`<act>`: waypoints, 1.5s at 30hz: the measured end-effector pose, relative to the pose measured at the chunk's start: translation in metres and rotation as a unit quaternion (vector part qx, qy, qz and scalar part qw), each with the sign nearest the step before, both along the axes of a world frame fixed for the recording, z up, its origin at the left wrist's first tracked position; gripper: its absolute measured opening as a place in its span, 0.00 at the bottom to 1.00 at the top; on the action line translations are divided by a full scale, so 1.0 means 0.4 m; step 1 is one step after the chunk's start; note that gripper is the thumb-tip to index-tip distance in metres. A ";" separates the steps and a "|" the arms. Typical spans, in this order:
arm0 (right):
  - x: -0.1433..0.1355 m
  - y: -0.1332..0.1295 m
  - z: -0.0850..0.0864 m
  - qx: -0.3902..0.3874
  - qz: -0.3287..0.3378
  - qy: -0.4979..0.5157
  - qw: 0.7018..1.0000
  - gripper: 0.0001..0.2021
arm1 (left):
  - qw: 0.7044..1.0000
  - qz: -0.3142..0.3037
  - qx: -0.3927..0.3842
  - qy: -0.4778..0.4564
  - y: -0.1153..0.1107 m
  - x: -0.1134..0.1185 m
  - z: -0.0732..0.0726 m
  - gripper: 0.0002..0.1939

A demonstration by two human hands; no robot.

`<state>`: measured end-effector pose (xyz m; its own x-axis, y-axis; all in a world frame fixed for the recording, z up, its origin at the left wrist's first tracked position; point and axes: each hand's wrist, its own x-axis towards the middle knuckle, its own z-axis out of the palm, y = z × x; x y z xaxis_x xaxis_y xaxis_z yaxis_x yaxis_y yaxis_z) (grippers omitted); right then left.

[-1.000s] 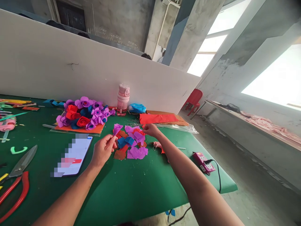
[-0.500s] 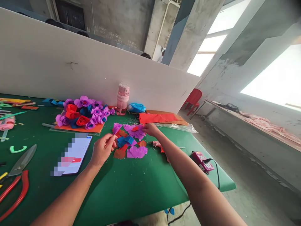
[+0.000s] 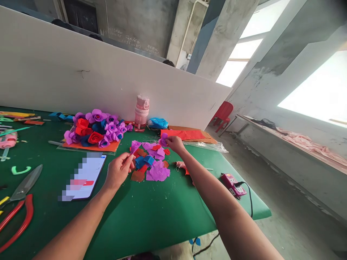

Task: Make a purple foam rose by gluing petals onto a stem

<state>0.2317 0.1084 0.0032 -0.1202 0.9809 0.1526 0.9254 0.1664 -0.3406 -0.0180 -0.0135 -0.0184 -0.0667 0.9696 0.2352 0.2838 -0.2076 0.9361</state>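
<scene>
Between the thumb and fingers of my left hand [image 3: 120, 169] is a purple paper petal [image 3: 135, 146], its upper part sticking up past the fingertips. My right hand [image 3: 175, 144] is closed on another purple petal [image 3: 163, 140], raised at the far side of the loose pieces. Below and between the hands lie cut paper pieces: a lower purple pile [image 3: 158, 171], blue pieces [image 3: 144, 162], a brown piece [image 3: 138, 176] and some red ones. A glue gun [image 3: 182, 166] lies by my right forearm, which partly covers it.
Finished paper flowers [image 3: 94, 128] are heaped at the back left, near a pink bottle [image 3: 141, 113]. A phone [image 3: 86, 180] and large red-handled scissors [image 3: 24, 202] lie left. A purple power strip [image 3: 233, 186] with a cord sits near the table's right edge.
My right hand has risen slightly away from the loose pieces with a purple petal in its fingers. The purple pieces beneath it look rearranged. My left hand stays almost in place.
</scene>
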 end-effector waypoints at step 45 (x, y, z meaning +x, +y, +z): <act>-0.092 -0.327 0.062 -0.135 0.214 0.246 0.936 0.19 | 0.977 -0.117 -0.125 -0.124 -0.034 0.050 0.021 0.20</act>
